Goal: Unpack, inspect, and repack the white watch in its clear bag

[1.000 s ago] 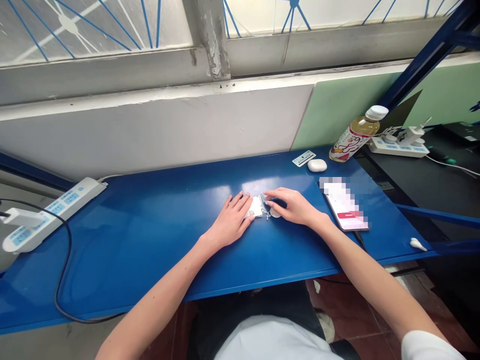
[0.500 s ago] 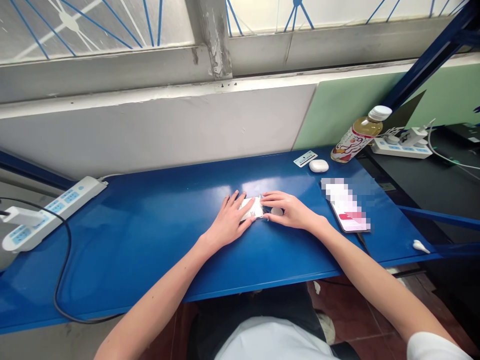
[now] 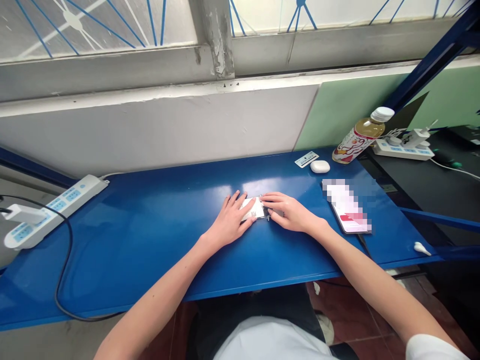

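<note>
A small white packet (image 3: 254, 208) lies flat near the middle of the blue table (image 3: 150, 235). My left hand (image 3: 229, 222) rests on the packet's left part with its fingers stretched out and flat. My right hand (image 3: 288, 212) lies beside it on the right, fingers extended and fingertips touching the packet's right edge, where a tiny metal piece (image 3: 267, 217) shows. Whatever is under my right palm is hidden.
A phone (image 3: 347, 210) lies right of my right hand. Behind it are a white earbud case (image 3: 320, 166), a small card (image 3: 306, 158) and a tilted drink bottle (image 3: 362, 135). One loose earbud (image 3: 422, 248) sits at the table's right end. A white power strip (image 3: 52, 209) with a black cable (image 3: 62, 280) is at the left.
My right hand has slid a little left, flattened and covered the small pale object that showed under it before. My left hand has stayed on the packet.
</note>
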Demonstrator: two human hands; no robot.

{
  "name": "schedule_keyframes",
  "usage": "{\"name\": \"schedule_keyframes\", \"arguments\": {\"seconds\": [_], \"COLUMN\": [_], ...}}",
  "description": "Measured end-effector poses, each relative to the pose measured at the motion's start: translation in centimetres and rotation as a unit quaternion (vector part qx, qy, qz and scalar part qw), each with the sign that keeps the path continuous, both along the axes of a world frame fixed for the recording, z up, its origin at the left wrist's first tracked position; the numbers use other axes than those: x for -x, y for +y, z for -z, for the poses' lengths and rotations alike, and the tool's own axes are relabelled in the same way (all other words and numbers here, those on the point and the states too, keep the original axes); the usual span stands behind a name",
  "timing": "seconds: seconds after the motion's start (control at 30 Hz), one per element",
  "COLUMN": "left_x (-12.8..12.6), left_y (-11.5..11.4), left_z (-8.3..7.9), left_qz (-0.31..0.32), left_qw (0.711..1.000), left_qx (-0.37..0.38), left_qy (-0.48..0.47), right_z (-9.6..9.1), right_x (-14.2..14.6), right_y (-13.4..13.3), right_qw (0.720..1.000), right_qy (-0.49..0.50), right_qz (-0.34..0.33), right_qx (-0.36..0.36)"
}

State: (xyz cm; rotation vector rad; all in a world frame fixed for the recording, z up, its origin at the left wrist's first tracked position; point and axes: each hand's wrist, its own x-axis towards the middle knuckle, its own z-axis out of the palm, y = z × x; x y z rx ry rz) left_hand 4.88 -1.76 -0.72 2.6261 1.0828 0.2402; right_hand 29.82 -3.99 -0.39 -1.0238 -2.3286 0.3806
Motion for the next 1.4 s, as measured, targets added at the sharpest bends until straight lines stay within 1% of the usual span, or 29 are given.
{"name": "schedule_keyframes", "arguments": {"seconds": [0.13, 0.2, 0.33, 0.4, 0.6, 0.67, 0.87, 0.93, 1.0, 1.13, 1.23, 1.3, 1.4], "left_x": [-0.1, -0.1, -0.3, -0.4, -0.4, -0.4, -0.5, -0.5, -0.5, -0.5, -0.4, -0.4, -0.4], "left_y": [0.0, -0.1, -0.2, -0.3, -0.2, -0.2, -0.3, -0.3, -0.3, -0.2, -0.2, -0.2, -0.3], "left_z": [0.0, -0.1, -0.3, -0.5, -0.5, -0.4, 0.0, -0.1, -0.2, -0.5, -0.6, -0.5, -0.4], "left_qz": [0.000, -0.001, -0.007, -0.009, -0.006, -0.006, -0.003, -0.003, -0.004, 0.000, 0.002, 0.002, 0.000], "left_qw": [1.000, 1.000, 1.000, 1.000, 1.000, 1.000, 1.000, 1.000, 1.000, 1.000, 1.000, 1.000, 1.000], "left_qx": [-0.005, -0.008, -0.010, -0.009, -0.014, -0.021, -0.025, -0.027, -0.028, -0.017, -0.011, -0.015, -0.024], "left_qy": [-0.005, -0.005, 0.012, 0.013, 0.007, 0.004, -0.006, 0.000, 0.006, 0.010, 0.011, 0.006, 0.006], "right_z": [-0.1, -0.1, -0.3, -0.4, -0.5, -0.4, -0.1, -0.2, -0.2, 0.3, 0.7, 0.7, 0.0], "right_x": [0.2, 0.6, 2.0, 2.8, 4.1, 4.4, 5.3, 5.3, 4.7, 2.4, 1.2, 1.2, 2.0], "right_y": [-0.2, -0.3, -0.9, -1.3, -2.2, -2.4, -2.3, -2.0, -1.5, -0.4, 0.0, 0.0, -0.4], "right_qw": [1.000, 0.999, 0.990, 0.983, 0.968, 0.967, 0.960, 0.963, 0.972, 0.993, 0.997, 0.998, 0.994], "right_qy": [-0.013, -0.031, -0.083, -0.117, -0.180, -0.187, -0.219, -0.210, -0.174, -0.039, 0.020, 0.012, -0.056], "right_qz": [0.005, 0.014, 0.062, 0.088, 0.126, 0.126, 0.091, 0.091, 0.093, 0.098, 0.067, 0.060, 0.059], "right_qx": [-0.011, -0.028, -0.095, -0.115, -0.117, -0.118, -0.149, -0.145, -0.126, -0.053, -0.018, -0.024, -0.072]}}
